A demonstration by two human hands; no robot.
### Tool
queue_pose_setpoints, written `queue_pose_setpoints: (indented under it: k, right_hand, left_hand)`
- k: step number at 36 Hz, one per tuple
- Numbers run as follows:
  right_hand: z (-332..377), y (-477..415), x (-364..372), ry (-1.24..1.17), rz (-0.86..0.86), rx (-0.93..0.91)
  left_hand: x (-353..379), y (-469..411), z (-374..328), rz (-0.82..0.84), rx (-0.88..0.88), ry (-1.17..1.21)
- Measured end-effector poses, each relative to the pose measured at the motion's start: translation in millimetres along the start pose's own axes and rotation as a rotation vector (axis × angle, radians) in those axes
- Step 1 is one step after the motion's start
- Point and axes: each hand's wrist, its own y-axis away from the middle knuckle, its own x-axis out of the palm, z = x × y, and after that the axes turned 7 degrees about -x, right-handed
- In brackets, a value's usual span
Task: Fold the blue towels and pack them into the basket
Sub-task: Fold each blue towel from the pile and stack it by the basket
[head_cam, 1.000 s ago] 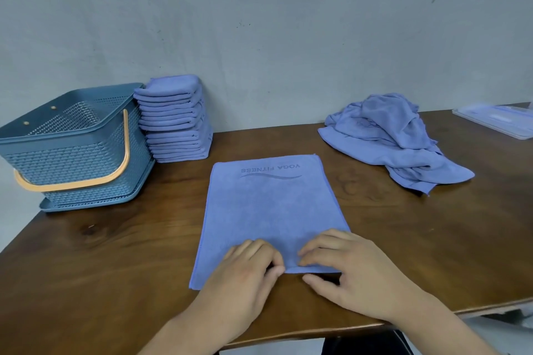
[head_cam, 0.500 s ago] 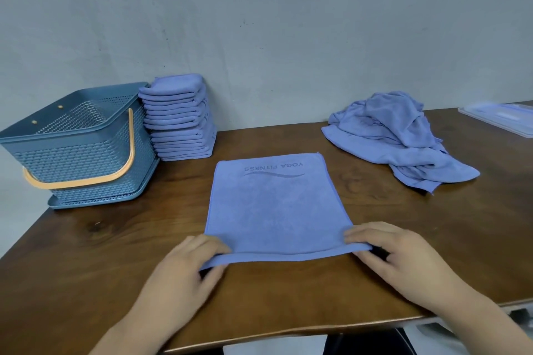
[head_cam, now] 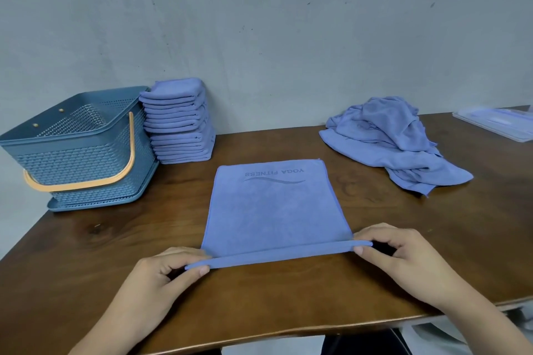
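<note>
At the bench (head_cam: 86, 268) front, left grip (head_cam: 157, 279) and right grip (head_cam: 403, 259) each pinch a near corner of the towel (head_cam: 271, 210), holding its hem taut, likely for an even fold.

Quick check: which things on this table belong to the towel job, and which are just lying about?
Job: flat towel, pinched by left hand and right hand; folded stack; unfolded heap; basket.
Lying about: clear plastic item, far right.

Plain workroom, bare grey wall (head_cam: 259, 23), wooden table (head_cam: 86, 282)
</note>
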Motion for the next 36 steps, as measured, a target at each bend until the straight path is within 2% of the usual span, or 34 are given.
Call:
queue_pose_setpoints:
  k: [8,15,18,23,26,29,33,36]
  right_hand:
    - [9,-11,-4,-0.171,-0.003,-0.043]
    - [16,-68,-9,-0.309,-0.027,-0.036]
    - [8,-107,-9,-0.413,-0.053,0.01]
    - [6,-173,-3,-0.56,-0.153,0.198]
    - [-9,-207,6,-0.456,-0.248,0.288]
    - [-30,-216,16,-0.314,-0.261,0.312]
    - [-43,-209,21,-0.136,-0.16,0.208]
    - [-50,-210,24,-0.036,-0.153,0.171]
  left_hand:
    - [-7,-13,0,0.01,-0.052,0.074]
    - [-9,-65,-29,-0.025,0.006,0.249]
    - [-9,-103,-31,-0.031,-0.053,0.388]
    - [-4,-172,-47,-0.056,-0.254,0.597]
    - [4,-214,-35,-0.122,-0.366,0.553]
    - [17,-228,-16,-0.165,-0.44,0.431]
    - [25,-224,-6,-0.148,-0.343,0.298]
    - [29,-226,0,-0.138,-0.296,0.229]
